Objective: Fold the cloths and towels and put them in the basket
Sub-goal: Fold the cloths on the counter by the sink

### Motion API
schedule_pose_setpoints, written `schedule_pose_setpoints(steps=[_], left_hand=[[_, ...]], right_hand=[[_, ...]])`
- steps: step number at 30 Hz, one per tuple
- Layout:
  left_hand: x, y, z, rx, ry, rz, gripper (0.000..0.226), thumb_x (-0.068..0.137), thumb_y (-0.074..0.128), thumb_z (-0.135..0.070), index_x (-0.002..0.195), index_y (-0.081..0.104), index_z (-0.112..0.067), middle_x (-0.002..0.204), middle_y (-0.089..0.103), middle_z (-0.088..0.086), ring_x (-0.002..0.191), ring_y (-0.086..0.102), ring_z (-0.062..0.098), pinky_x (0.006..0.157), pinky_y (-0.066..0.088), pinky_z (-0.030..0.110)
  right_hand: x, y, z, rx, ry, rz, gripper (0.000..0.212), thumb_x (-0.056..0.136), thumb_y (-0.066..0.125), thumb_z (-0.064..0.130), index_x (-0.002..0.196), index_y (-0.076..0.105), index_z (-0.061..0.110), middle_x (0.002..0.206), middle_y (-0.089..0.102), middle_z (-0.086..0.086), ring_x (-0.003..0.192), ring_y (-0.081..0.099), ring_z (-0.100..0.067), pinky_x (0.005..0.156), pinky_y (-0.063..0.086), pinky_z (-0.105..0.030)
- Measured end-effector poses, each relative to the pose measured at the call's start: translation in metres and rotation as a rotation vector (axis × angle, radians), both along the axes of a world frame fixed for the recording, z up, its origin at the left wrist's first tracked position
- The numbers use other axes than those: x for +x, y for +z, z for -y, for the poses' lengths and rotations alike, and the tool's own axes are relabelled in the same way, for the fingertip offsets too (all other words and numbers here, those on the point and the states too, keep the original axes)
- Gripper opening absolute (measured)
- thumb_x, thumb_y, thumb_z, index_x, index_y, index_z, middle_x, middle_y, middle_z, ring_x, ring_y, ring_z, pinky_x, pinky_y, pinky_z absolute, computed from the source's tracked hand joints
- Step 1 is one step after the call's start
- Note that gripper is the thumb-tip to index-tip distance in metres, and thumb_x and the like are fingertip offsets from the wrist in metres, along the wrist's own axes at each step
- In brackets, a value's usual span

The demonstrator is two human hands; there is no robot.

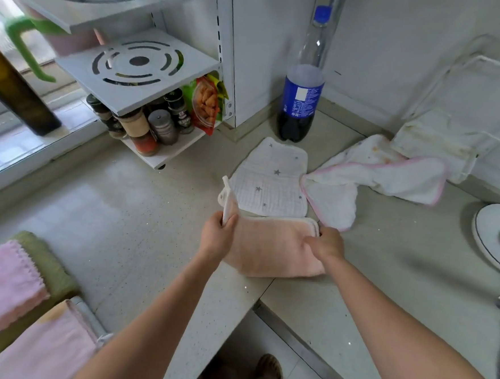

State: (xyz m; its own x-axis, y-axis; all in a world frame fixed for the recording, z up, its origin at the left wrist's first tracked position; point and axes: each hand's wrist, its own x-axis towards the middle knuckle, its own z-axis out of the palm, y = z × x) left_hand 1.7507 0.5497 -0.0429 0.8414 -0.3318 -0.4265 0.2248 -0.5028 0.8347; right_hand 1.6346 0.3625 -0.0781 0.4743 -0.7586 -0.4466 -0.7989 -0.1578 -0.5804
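A soft, fleecy peach towel (271,247) lies folded into a rough rectangle on the speckled stone counter (108,215), between the two hands. The left hand (217,236) pinches the towel's upper left corner, lifting a pale edge upright between thumb and fingers. The right hand (326,243) has its fingers curled over the upper right corner; whether they grip or only press it is hard to make out. Just beyond the hands a thin white star cloth (272,185), quilted in fine squares, lies flat. To the right of it, beyond the right hand, a crumpled white terry cloth with pink trim (374,177) sprawls loosely. A tall plastic cola bottle (303,83) stands behind the cloths. Far left of the left hand, by the forearm, folded pink towels (2,284) sit on a green one (48,264), cut off by the frame edge; what holds them cannot be told. Far right of the right hand, a round white plate (485,232) is partly cut off.
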Motion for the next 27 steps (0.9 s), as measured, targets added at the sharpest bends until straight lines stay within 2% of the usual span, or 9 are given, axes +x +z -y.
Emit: schedule_pose_setpoints(steps=[1, 3, 4, 6, 9, 16, 21, 25, 27], left_hand=[[-0.003, 0.004, 0.002, -0.030, -0.010, -0.022, 0.028, 0.096, 0.049, -0.031, 0.094, 0.059, -0.005, 0.089, 0.064, 0.011, 0.079, 0.062, 0.023, 0.070, 0.053, 0.037], [-0.009, 0.013, 0.003, -0.080, -0.052, -0.043, 0.029, 0.096, 0.049, -0.028, 0.080, 0.054, -0.004, 0.071, 0.052, 0.009, 0.062, 0.049, 0.018, 0.051, 0.041, 0.026], [-0.012, 0.018, 0.004, -0.098, -0.075, -0.049, 0.029, 0.095, 0.050, -0.026, 0.074, 0.050, -0.006, 0.066, 0.045, 0.006, 0.059, 0.043, 0.016, 0.050, 0.035, 0.024], [-0.017, 0.023, 0.005, -0.153, -0.101, -0.093, 0.031, 0.094, 0.052, -0.023, 0.073, 0.053, -0.001, 0.066, 0.046, 0.005, 0.063, 0.045, 0.017, 0.058, 0.040, 0.028], [-0.024, 0.038, 0.006, -0.250, -0.110, -0.192, 0.024, 0.095, 0.055, -0.017, 0.089, 0.065, 0.003, 0.076, 0.064, 0.004, 0.070, 0.061, 0.013, 0.070, 0.055, 0.030], [-0.024, 0.058, -0.001, -0.277, -0.105, -0.186, 0.018, 0.094, 0.055, -0.015, 0.090, 0.068, -0.005, 0.091, 0.069, 0.012, 0.089, 0.067, 0.023, 0.069, 0.056, 0.029], [-0.025, 0.070, -0.009, -0.355, -0.030, -0.243, 0.013, 0.095, 0.054, -0.010, 0.090, 0.065, -0.006, 0.088, 0.066, 0.009, 0.078, 0.064, 0.019, 0.058, 0.053, 0.023], [-0.022, 0.071, -0.017, -0.398, 0.010, -0.291, 0.015, 0.096, 0.053, -0.015, 0.096, 0.067, -0.009, 0.097, 0.068, 0.011, 0.083, 0.065, 0.021, 0.073, 0.057, 0.032], [-0.021, 0.073, -0.018, -0.429, 0.012, -0.329, 0.028, 0.095, 0.055, -0.034, 0.104, 0.068, -0.011, 0.102, 0.071, 0.010, 0.091, 0.068, 0.023, 0.081, 0.057, 0.037]], right_hand=[[0.002, 0.006, -0.001, 0.013, 0.019, 0.040, 0.007, 0.082, 0.064, 0.013, 0.087, 0.063, 0.008, 0.092, 0.067, -0.012, 0.089, 0.062, -0.029, 0.067, 0.039, -0.026], [0.008, 0.024, -0.009, 0.003, 0.075, 0.138, 0.026, 0.084, 0.060, 0.011, 0.063, 0.046, 0.014, 0.067, 0.053, -0.004, 0.068, 0.051, -0.023, 0.054, 0.031, -0.028], [0.011, 0.035, -0.016, -0.024, 0.112, 0.189, 0.034, 0.084, 0.059, 0.011, 0.059, 0.037, 0.014, 0.058, 0.043, -0.001, 0.059, 0.042, -0.019, 0.050, 0.025, -0.025], [0.016, 0.058, -0.033, -0.100, 0.208, 0.262, 0.041, 0.084, 0.057, 0.009, 0.056, 0.028, 0.016, 0.051, 0.031, 0.002, 0.048, 0.030, -0.013, 0.045, 0.019, -0.024], [0.022, 0.084, -0.055, -0.172, 0.274, 0.359, 0.040, 0.085, 0.055, 0.012, 0.054, 0.031, 0.016, 0.047, 0.033, 0.002, 0.045, 0.029, -0.012, 0.047, 0.022, -0.027], [0.026, 0.113, -0.075, -0.218, 0.298, 0.444, 0.040, 0.090, 0.055, 0.018, 0.053, 0.043, 0.016, 0.047, 0.044, 0.006, 0.045, 0.038, -0.009, 0.046, 0.027, -0.025], [0.023, 0.118, -0.088, -0.303, 0.402, 0.412, 0.016, 0.090, 0.056, 0.017, 0.077, 0.064, 0.009, 0.070, 0.051, 0.006, 0.061, 0.048, -0.009, 0.050, 0.034, -0.021], [0.022, 0.117, -0.096, -0.340, 0.461, 0.411, 0.016, 0.092, 0.054, 0.021, 0.093, 0.066, 0.010, 0.091, 0.052, 0.002, 0.075, 0.056, -0.014, 0.065, 0.049, -0.029], [0.021, 0.118, -0.102, -0.339, 0.516, 0.410, 0.020, 0.094, 0.052, 0.025, 0.102, 0.065, 0.012, 0.097, 0.049, 0.004, 0.080, 0.056, -0.012, 0.071, 0.053, -0.032]])
